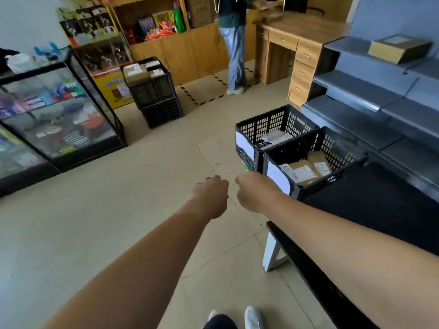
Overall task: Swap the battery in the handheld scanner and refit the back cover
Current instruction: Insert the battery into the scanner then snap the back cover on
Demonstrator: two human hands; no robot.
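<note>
No scanner, battery or back cover shows anywhere in view. Both of my arms reach straight out over the floor. My left hand (210,195) and my right hand (255,192) are side by side, a small gap apart, backs turned up. The fingers of each curl downward into a loose fist, and no object shows in either one. The palms and fingertips are hidden from me.
A black-topped table (370,210) with a white leg stands at my right. Two black crates (316,162) holding parcels sit beyond it. Grey shelves (380,96) line the right side, and a glass display case (59,110) stands at left. A person (234,43) is at a wooden desk far ahead.
</note>
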